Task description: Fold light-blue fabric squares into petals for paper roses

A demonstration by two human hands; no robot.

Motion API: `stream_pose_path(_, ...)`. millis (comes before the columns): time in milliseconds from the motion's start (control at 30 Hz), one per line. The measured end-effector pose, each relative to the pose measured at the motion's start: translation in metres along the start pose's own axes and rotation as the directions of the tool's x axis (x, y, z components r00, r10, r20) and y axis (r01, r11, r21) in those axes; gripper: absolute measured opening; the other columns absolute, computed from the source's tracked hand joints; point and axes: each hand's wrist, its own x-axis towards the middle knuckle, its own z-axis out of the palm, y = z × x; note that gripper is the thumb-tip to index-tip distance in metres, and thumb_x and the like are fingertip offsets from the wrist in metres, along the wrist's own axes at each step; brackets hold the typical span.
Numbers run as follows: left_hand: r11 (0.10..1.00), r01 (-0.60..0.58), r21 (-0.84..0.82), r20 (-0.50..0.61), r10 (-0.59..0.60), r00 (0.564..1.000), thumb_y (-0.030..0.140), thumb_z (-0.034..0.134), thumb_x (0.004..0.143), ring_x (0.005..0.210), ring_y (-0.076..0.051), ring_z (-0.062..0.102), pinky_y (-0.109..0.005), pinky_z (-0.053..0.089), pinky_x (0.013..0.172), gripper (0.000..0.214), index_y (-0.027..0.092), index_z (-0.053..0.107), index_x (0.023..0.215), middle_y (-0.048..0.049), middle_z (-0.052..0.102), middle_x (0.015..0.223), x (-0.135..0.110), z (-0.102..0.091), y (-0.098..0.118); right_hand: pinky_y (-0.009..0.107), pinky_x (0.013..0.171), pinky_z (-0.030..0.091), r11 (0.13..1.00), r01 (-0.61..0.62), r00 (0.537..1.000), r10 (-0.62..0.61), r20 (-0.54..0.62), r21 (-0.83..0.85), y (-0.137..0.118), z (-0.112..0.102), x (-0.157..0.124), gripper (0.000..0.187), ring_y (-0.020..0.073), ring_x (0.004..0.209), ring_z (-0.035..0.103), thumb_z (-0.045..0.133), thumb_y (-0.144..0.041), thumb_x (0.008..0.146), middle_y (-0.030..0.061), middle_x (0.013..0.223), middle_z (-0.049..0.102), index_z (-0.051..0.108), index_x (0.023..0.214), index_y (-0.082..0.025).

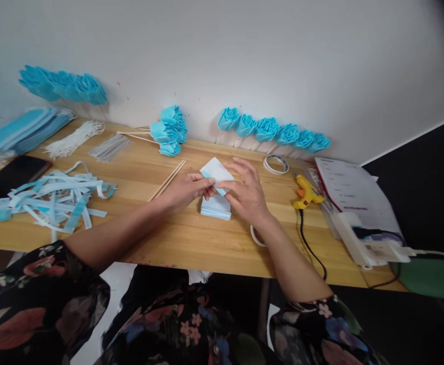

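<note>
Between my hands, above the table, is a pale blue-and-white square piece of what looks like mask fabric, tilted with one corner up. My left hand pinches its lower left edge between thumb and fingers. On the other side my right hand grips the lower right edge, thumb and index finger close to the left thumb, other fingers raised. Just below lies a neat stack of similar squares. Two thin wooden sticks rest left of the stack, close to my left wrist.
Blue fabric roses lean along the wall, with more roses lying mid-table. Cut strips, a phone and face masks occupy the left. A yellow glue gun, tape roll and power strip lie right.
</note>
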Motion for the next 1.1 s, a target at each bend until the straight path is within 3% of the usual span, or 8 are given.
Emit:
stream_pose_path(167,0.965,-0.059,0.256,-0.089,0.085,0.992,0.047,0.076,0.078,0.062,-0.013,0.06,-0.03,0.046,0.067,0.037,0.014,0.069,0.064,-0.0042,0.068,0.065,-0.002,0.0,0.002,0.053,0.111,0.042,0.995,-0.032,0.995,0.041,-0.091,0.095,0.002,0.004,-0.003,0.009,0.0279,0.134,0.049,0.067,-0.023,0.09,0.0,0.132,0.061,0.072,0.09,-0.031)
stream_pose_path(367,0.879,-0.102,0.467,-0.109,0.172,0.979,0.048,0.07,0.081,0.064,-0.014,0.061,-0.029,0.047,0.07,0.039,0.015,0.068,0.061,-0.0031,0.068,0.065,-0.006,0.001,0.009,0.048,0.104,0.048,0.913,-0.248,0.957,0.283,-0.066,0.325,-0.002,0.008,-0.004,0.004,0.0246,0.125,0.058,0.067,-0.028,0.09,0.0051,0.128,0.062,0.071,0.091,-0.027)
stream_pose_path(633,0.853,-0.063,0.518,-0.053,0.106,0.993,0.046,0.065,0.084,0.069,-0.015,0.065,-0.029,0.05,0.071,0.035,0.016,0.069,0.068,-0.0038,0.071,0.069,-0.009,0.002,0.012,0.037,0.095,0.05,0.736,-0.381,0.889,0.458,0.003,0.56,0.0,0.016,-0.005,0.009,0.0194,0.105,0.066,0.07,-0.033,0.086,0.0043,0.109,0.07,0.068,0.087,-0.023)
stream_pose_path(800,0.851,-0.092,0.517,-0.029,0.125,0.992,0.049,0.065,0.083,0.066,-0.015,0.063,-0.028,0.049,0.067,0.039,0.016,0.066,0.064,-0.0034,0.069,0.067,-0.009,0.002,0.009,0.032,0.083,0.049,0.691,-0.437,0.853,0.521,0.023,0.575,-0.002,0.015,-0.004,0.008,0.0161,0.085,0.065,0.07,-0.031,0.085,0.0006,0.091,0.073,0.069,0.087,-0.023)
stream_pose_path(967,0.841,-0.146,0.521,-0.014,0.179,0.984,0.05,0.072,0.077,0.06,-0.012,0.054,-0.024,0.042,0.059,0.037,0.016,0.062,0.063,0.0003,0.063,0.063,-0.007,0.005,0.004,0.031,0.079,0.048,0.664,-0.453,0.84,0.541,0.036,0.595,-0.004,0.015,-0.004,0.011,0.0149,0.082,0.063,0.072,-0.033,0.084,-0.0004,0.087,0.072,0.069,0.086,-0.023)
stream_pose_path(1033,0.848,-0.171,0.502,-0.015,0.206,0.978,0.048,0.072,0.076,0.061,-0.011,0.053,-0.024,0.042,0.059,0.035,0.016,0.062,0.065,0.0012,0.062,0.065,-0.006,0.005,0.004,0.03,0.076,0.048,0.614,-0.465,0.823,0.565,0.056,0.638,-0.004,0.017,-0.003,0.017,0.0146,0.08,0.063,0.074,-0.035,0.082,-0.0011,0.086,0.07,0.069,0.094,-0.024)
stream_pose_path(1100,0.84,-0.175,0.513,-0.041,0.228,0.973,0.046,0.069,0.079,0.061,-0.011,0.051,-0.023,0.04,0.059,0.033,0.016,0.062,0.065,0.0017,0.06,0.064,-0.006,0.004,0.004,0.03,0.072,0.048,0.543,-0.486,0.799,0.595,0.094,0.685,-0.004,0.018,-0.003,0.035,0.0144,0.077,0.061,0.075,-0.036,0.081,-0.0023,0.083,0.068,0.066,0.113,-0.027)
